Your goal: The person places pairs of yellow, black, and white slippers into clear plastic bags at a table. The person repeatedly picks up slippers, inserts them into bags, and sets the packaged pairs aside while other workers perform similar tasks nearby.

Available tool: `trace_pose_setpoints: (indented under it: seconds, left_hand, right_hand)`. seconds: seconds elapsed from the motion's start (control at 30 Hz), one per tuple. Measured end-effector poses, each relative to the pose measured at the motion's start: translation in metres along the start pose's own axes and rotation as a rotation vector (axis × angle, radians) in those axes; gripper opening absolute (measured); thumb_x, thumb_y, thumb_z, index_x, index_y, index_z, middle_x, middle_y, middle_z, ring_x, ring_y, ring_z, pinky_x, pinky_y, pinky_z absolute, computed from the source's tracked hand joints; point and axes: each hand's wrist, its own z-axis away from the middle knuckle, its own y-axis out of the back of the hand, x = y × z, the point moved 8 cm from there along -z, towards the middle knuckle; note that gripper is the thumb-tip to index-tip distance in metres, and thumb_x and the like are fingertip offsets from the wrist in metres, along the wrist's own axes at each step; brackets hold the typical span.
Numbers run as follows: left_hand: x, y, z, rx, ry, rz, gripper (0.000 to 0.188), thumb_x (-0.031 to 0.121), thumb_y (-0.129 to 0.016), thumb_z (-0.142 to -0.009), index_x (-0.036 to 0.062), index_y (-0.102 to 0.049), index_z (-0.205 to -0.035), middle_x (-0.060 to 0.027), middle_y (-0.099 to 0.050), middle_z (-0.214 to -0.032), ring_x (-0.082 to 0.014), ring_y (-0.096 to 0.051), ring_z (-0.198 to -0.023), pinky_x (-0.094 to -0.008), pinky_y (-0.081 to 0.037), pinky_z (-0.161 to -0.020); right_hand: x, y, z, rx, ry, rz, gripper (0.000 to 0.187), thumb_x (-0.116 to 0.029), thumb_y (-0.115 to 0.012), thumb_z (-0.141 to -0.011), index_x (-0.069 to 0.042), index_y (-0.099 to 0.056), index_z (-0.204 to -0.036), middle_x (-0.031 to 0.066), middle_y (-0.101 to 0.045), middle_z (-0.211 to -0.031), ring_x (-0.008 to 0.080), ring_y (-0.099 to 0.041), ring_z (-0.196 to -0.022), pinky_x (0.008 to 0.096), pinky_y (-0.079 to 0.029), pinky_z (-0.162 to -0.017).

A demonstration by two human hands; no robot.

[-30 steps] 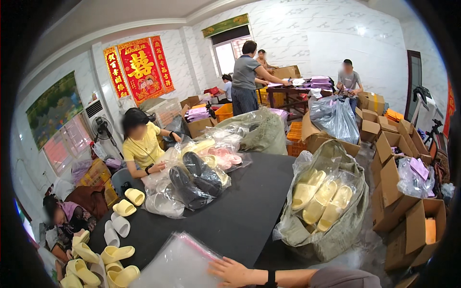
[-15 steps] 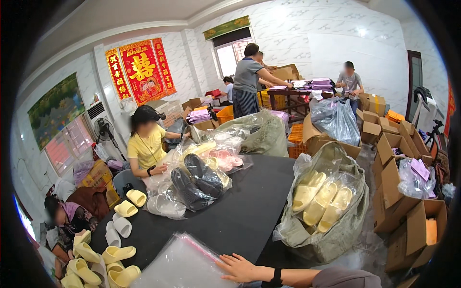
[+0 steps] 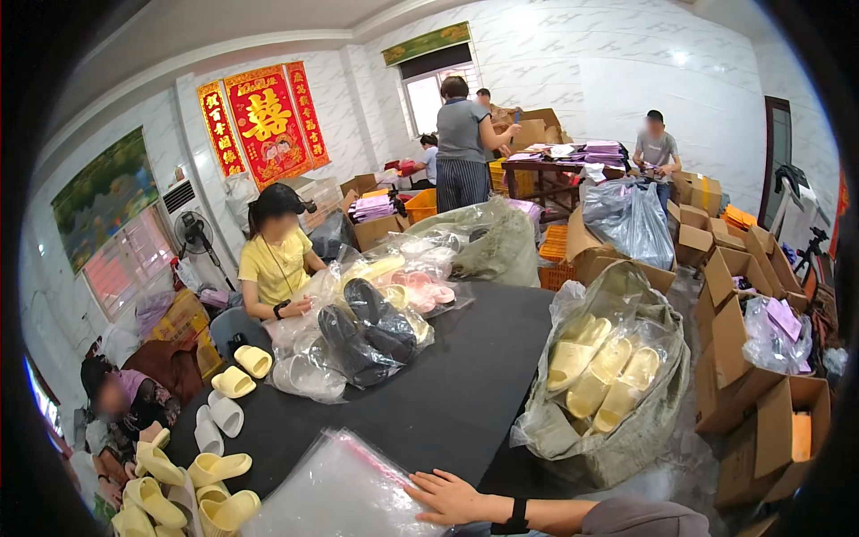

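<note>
My right hand point(image 3: 443, 498) lies flat on a stack of clear plastic bags point(image 3: 335, 488) at the near edge of the black table, fingers stretched out and holding nothing. A pink strip runs along the bags' edge beside my fingertips. My left hand is out of view. To the left of the bags sit several pale yellow slippers point(image 3: 228, 512), with a pair of light grey slippers point(image 3: 225, 413) farther back. Across the table, bagged dark slippers point(image 3: 362, 336) lie in a heap with pink and yellow ones.
A large woven sack point(image 3: 658, 447) with bagged yellow slippers stands at the table's right. Opened cardboard boxes point(image 3: 720, 389) line the right side. A person in yellow point(image 3: 277, 268) sits across the table point(image 3: 447, 403); another person bends at the left. Others work at a back table.
My right hand stays on the bags, with hardly any shift. The standing person in grey at the back has straightened up and raised an arm. The view has shifted slightly.
</note>
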Motion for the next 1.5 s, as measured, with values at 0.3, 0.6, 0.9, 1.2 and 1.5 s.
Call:
trace_pose_setpoints:
  seconds: [0.3, 0.6, 0.9, 1.2, 1.5]
  left_hand:
    - [-0.056, -0.053, -0.002, 0.029, 0.156, 1.025, 0.077, 0.049, -0.067, -0.088, 0.0017, -0.045, -0.145, -0.0246, -0.044, -0.147, -0.0414, -0.039, -0.138, -0.0524, -0.031, -0.113]
    - [-0.061, 0.007, -0.021, 0.204, 0.056, 0.439, 0.081, 0.045, -0.069, -0.087, -0.0026, -0.041, -0.146, -0.0300, -0.043, -0.145, -0.0429, -0.040, -0.136, -0.0494, -0.032, -0.112]
    - [-0.056, 0.007, -0.029, -0.055, 0.133, 0.671, 0.081, 0.044, -0.069, -0.087, -0.0021, -0.040, -0.147, -0.0304, -0.042, -0.146, -0.0427, -0.039, -0.137, -0.0507, -0.031, -0.112]
    - [-0.025, 0.038, -0.024, 0.260, 0.008, 0.195, 0.078, 0.044, -0.069, -0.085, -0.0003, -0.044, -0.144, -0.0240, -0.045, -0.147, -0.0415, -0.038, -0.138, -0.0597, -0.026, -0.113]
    - [0.044, 0.006, -0.041, 0.068, -0.135, 0.159, 0.064, 0.046, -0.061, -0.089, 0.0052, -0.055, -0.137, -0.0229, -0.048, -0.144, -0.0442, -0.038, -0.137, -0.0609, -0.022, -0.114]
  right_hand:
    - [0.002, 0.002, -0.004, -0.011, -0.001, -0.092, 0.072, -0.053, -0.039, -0.101, -0.006, -0.025, -0.154, 0.0246, -0.031, -0.155, 0.0359, -0.031, -0.144, 0.0482, -0.025, -0.118]
    - [0.020, -0.010, -0.036, 0.007, -0.111, -0.739, 0.086, -0.050, -0.054, -0.097, -0.004, -0.013, -0.157, 0.0353, -0.014, -0.157, 0.0482, -0.025, -0.144, 0.0466, -0.027, -0.116]
    - [0.015, -0.023, -0.033, 0.057, -0.038, -0.644, 0.083, -0.045, -0.058, -0.095, -0.005, -0.018, -0.156, 0.0340, -0.019, -0.156, 0.0471, -0.027, -0.142, 0.0504, -0.029, -0.113]
    - [0.005, -0.001, -0.025, 0.006, -0.060, -0.267, 0.076, -0.046, -0.053, -0.097, -0.006, -0.024, -0.154, 0.0315, -0.030, -0.152, 0.0432, -0.034, -0.140, 0.0513, -0.030, -0.113]
    - [-0.007, 0.009, -0.020, 0.024, -0.032, -0.065, 0.070, -0.051, -0.042, -0.100, -0.004, -0.029, -0.152, 0.0299, -0.034, -0.151, 0.0399, -0.034, -0.141, 0.0469, -0.027, -0.116]
